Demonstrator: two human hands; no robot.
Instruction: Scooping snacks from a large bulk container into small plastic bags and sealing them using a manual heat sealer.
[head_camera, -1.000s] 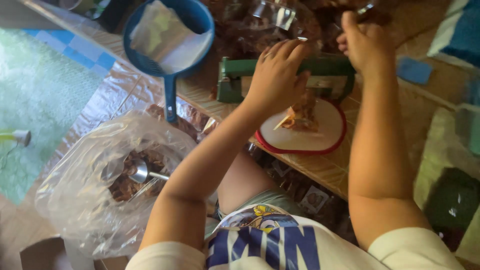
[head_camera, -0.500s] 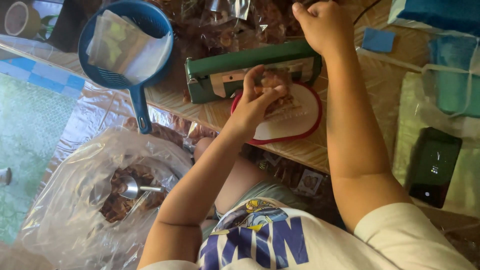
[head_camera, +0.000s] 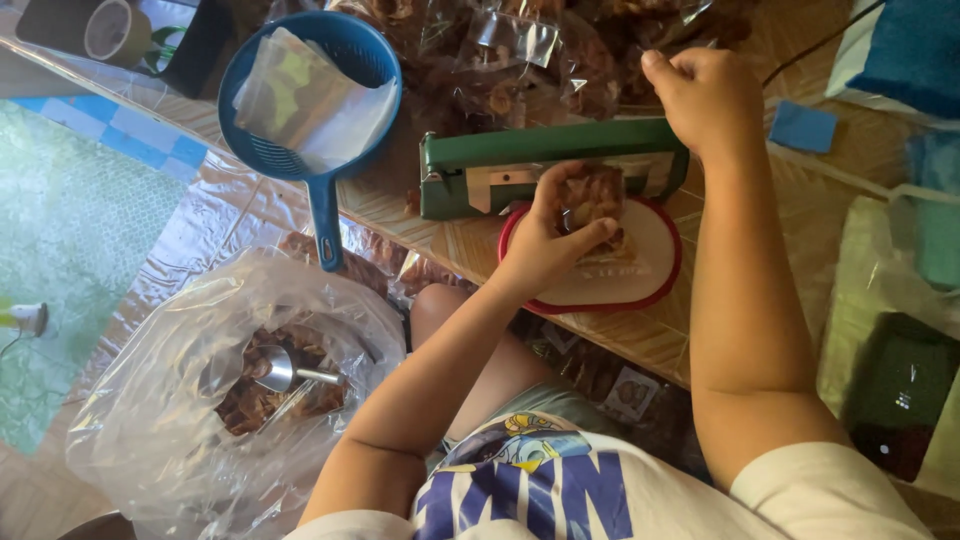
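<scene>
- Left hand (head_camera: 545, 245) pinching a small clear packet (head_camera: 592, 200) of brown snack pieces, thumb at the right edge, fingers over the top.
- Right hand (head_camera: 705, 100) clenched, pressing down on the far end of the green sealer (head_camera: 500, 165); cannot tell what sits under the palm.
- Packet: transparent film, filled with dark brown chunks, upper edge tucked at the sealer's mouth, lower part over the white board (head_camera: 640, 275) with a red rim.
- Packet between the two hands: gripped by the left, just below and left of the right fist.
- Sealer and board both on a woven mat (head_camera: 640, 340), touching each other.
- One sealer, one board, one packet in hand.
- One blue strainer (head_camera: 330, 215) left of the sealer, loaded with a stack of empty clear bags (head_camera: 310, 95); exact number not countable.
- Heap of filled packets (head_camera: 520, 50) beyond the sealer, too jumbled to count.
- One big plastic bag (head_camera: 200, 400) at lower left, brown snacks inside, one metal scoop (head_camera: 280, 370) lying in it.
- One dark phone (head_camera: 900, 400) at right, well apart from both hands.
- One tape roll (head_camera: 115, 30) at top left.
</scene>
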